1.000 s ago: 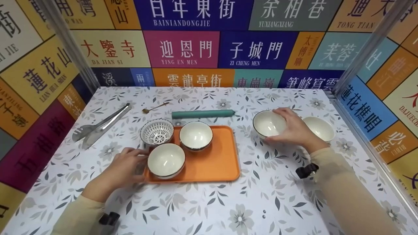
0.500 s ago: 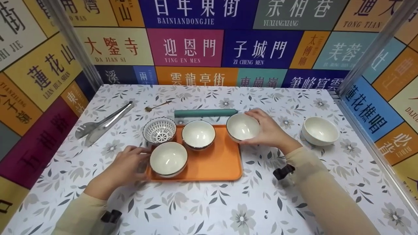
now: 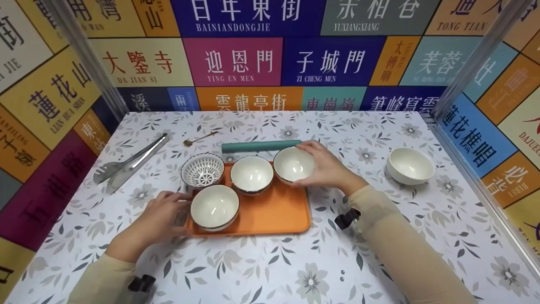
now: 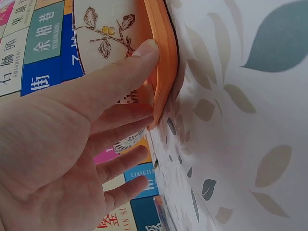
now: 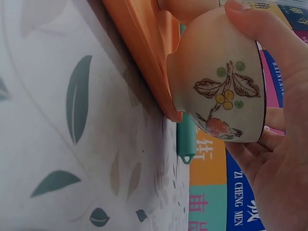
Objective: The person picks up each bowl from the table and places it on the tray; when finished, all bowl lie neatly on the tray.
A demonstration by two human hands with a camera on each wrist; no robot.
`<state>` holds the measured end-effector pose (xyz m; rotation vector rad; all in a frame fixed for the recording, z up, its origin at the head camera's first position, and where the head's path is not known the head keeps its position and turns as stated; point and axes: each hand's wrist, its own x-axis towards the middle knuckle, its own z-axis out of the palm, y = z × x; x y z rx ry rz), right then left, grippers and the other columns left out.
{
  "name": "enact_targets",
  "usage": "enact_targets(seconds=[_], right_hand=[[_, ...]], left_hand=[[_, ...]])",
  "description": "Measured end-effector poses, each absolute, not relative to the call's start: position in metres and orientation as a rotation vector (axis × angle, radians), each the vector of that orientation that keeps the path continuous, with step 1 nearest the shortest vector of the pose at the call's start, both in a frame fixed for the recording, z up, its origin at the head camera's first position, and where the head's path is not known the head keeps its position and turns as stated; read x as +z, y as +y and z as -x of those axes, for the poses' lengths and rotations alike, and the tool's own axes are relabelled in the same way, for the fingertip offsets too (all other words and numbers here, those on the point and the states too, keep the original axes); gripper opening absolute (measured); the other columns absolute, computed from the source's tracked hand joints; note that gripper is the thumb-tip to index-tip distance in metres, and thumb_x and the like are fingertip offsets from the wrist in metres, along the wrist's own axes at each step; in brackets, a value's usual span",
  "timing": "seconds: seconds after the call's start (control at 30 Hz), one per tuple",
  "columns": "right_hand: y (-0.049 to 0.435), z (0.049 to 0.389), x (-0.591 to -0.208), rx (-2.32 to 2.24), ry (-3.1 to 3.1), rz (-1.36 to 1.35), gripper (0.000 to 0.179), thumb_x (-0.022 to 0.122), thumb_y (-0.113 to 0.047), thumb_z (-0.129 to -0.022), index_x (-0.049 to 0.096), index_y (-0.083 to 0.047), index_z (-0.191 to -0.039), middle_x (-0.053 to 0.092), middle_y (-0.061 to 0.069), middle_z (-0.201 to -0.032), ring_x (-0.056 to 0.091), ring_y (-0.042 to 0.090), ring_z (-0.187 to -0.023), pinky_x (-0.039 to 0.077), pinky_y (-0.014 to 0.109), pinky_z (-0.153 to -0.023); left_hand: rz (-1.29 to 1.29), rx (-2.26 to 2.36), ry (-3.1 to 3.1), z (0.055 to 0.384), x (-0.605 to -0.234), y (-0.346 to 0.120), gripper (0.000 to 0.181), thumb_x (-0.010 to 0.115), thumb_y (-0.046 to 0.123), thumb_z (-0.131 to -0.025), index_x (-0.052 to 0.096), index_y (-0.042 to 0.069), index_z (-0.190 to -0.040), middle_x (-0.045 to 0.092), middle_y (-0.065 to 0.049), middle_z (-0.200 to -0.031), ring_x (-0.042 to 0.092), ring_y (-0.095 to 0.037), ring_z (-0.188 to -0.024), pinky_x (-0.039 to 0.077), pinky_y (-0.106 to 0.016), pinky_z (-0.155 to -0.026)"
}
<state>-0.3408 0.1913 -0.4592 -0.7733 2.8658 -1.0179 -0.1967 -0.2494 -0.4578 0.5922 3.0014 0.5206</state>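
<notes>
My right hand (image 3: 329, 166) grips a cream bowl (image 3: 292, 165) by its side, thumb and fingers around its rim. In the right wrist view this bowl (image 5: 224, 86) shows a painted branch with fruit, and its foot is at the tray's edge. The orange tray (image 3: 274, 215) also bears a second cream bowl (image 3: 252, 174) at the back middle, another cream bowl (image 3: 214, 207) at front left, and a black-patterned bowl (image 3: 203, 170) at back left. My left hand (image 3: 162, 217) touches the tray's left edge, fingers spread and fairly straight; the left wrist view shows the thumb (image 4: 144, 50) against the rim.
A plain white bowl (image 3: 410, 165) stands apart on the right. Behind the tray lies a green rod-shaped thing (image 3: 261, 146). Metal tongs (image 3: 130, 162) and a small thin brownish utensil (image 3: 200, 138) lie at the back left. Printed walls enclose the flowered tabletop (image 3: 363, 261).
My right hand has carried its bowl leftward from the right of the tray to the tray's back right corner, beside the middle bowl. The left hand has stayed at the tray's left edge.
</notes>
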Motion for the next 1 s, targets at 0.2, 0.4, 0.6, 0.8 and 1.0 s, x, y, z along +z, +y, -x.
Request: enact_targets(seconds=[0.2,0.4,0.6,0.8,1.0], right_hand=[[0.188,0.344,-0.465,-1.021,2.855,0.789,0.121,0.098,-0.057,-0.053,0.049,-0.007,-0.153,0.045,0.006,-0.153,0.047,0.031,-0.14,0.039,0.055,-0.119],[0.188,0.344,-0.468,-1.031,2.834,0.781,0.121,0.098,-0.057,-0.054,0.048,-0.008,-0.153,0.045,0.006,-0.154,0.046,0.032,-0.142,0.037,0.055,-0.12],[0.188,0.344,-0.468,-1.012,2.818,0.794,0.122,0.096,-0.06,-0.056,0.046,-0.011,-0.155,0.042,0.008,-0.158,0.043,0.032,-0.145,0.034,0.057,-0.122],[0.198,0.336,-0.466,-0.974,2.854,0.807,0.12,0.091,-0.067,-0.061,0.041,-0.018,-0.159,0.038,0.011,-0.163,0.037,0.034,-0.15,0.031,0.061,-0.123],[0.221,0.329,-0.457,-1.036,2.885,0.774,0.078,0.073,-0.058,-0.089,0.051,-0.02,-0.153,0.047,0.006,-0.157,0.049,0.034,-0.139,0.045,0.059,-0.11]], left_hand=[[-0.6,0.51,3.003,0.197,-0.458,-0.25,0.064,0.093,0.026,-0.07,0.072,0.007,-0.128,0.064,-0.012,-0.14,0.05,-0.041,-0.128,0.043,-0.063,-0.097],[-0.59,0.525,2.989,0.196,-0.458,-0.249,0.066,0.093,0.028,-0.071,0.071,0.008,-0.13,0.063,-0.012,-0.141,0.05,-0.04,-0.13,0.042,-0.064,-0.1],[-0.586,0.532,2.986,0.196,-0.457,-0.249,0.067,0.093,0.029,-0.071,0.071,0.007,-0.13,0.062,-0.012,-0.142,0.05,-0.041,-0.13,0.041,-0.065,-0.101],[-0.584,0.538,2.974,0.197,-0.458,-0.248,0.067,0.093,0.027,-0.071,0.07,0.007,-0.131,0.062,-0.013,-0.143,0.048,-0.041,-0.132,0.04,-0.064,-0.102],[-0.572,0.524,2.986,0.197,-0.459,-0.251,0.07,0.094,0.028,-0.069,0.07,0.006,-0.131,0.062,-0.013,-0.143,0.048,-0.041,-0.131,0.041,-0.064,-0.101]])
